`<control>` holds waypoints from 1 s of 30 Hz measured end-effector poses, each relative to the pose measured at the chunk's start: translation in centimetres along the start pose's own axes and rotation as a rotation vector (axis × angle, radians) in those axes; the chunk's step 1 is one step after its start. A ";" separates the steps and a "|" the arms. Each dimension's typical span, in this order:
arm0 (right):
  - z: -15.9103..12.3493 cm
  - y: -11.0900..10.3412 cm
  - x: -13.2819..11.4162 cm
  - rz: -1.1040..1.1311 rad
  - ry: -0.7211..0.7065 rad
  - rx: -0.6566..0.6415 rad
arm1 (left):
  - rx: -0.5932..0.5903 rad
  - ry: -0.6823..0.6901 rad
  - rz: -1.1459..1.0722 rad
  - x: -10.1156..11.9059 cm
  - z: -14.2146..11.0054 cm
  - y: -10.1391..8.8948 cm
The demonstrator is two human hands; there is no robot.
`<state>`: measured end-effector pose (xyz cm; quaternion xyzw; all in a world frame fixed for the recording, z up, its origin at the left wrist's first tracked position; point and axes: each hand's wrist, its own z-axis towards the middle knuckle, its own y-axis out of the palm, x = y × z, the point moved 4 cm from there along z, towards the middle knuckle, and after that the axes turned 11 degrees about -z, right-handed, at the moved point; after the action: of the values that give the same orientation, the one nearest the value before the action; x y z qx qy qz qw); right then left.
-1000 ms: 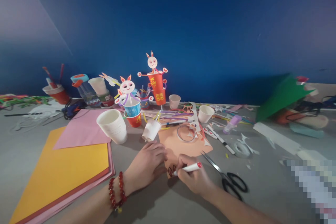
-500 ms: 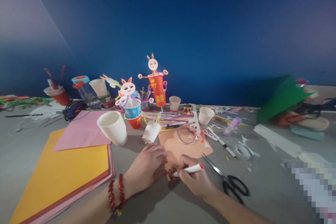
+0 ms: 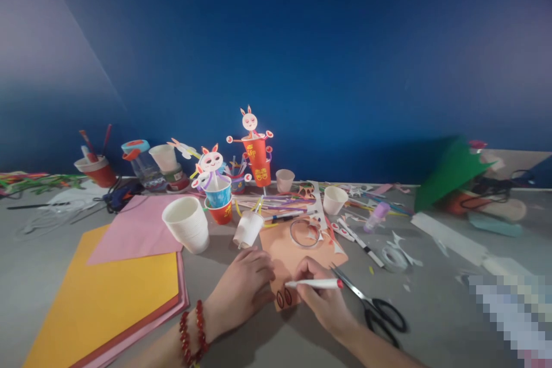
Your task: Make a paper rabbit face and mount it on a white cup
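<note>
A white marker with a red end [image 3: 321, 283] is gripped in my right hand [image 3: 325, 299], its tip close over a sheet of orange paper [image 3: 280, 253]. Two dark oval outlines [image 3: 284, 298], one beside the other, are drawn at the near edge of that sheet. My left hand [image 3: 245, 279] lies palm down with fingers stretched out, fingertips at the sheet's left edge. A clear ring [image 3: 305, 234] and white paper scraps rest on the far part of the orange paper. Black-handled scissors [image 3: 366, 299] lie just right of my right hand.
Yellow paper [image 3: 129, 282] and pink paper [image 3: 138, 224] lie at left. A stack of white cups [image 3: 187, 227] and a tipped white cup [image 3: 249, 229] stand beyond my left hand. Rabbit-faced cup figures [image 3: 257, 161] stand behind. A glue stick [image 3: 376, 217] and tape roll [image 3: 393, 259] are at right.
The second oval beside the first is now a full outline. The marker tip has moved slightly up from the ovals, and the marker lies flatter. My left hand stays at the paper's edge.
</note>
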<state>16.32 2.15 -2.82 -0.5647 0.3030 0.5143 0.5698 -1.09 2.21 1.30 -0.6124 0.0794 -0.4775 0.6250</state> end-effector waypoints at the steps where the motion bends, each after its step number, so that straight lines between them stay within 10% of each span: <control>1: 0.0 0.2 0.0 -0.023 -0.001 -0.019 | -0.006 -0.007 0.002 -0.1 0.0 0.1; 30: 0.0 0.6 0.1 -0.024 0.020 -0.039 | -0.037 -0.040 -0.018 -0.1 0.0 0.1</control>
<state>15.83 2.07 -3.09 -0.5844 0.2918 0.5075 0.5620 -1.15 2.24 1.16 -0.6341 0.0704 -0.4691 0.6106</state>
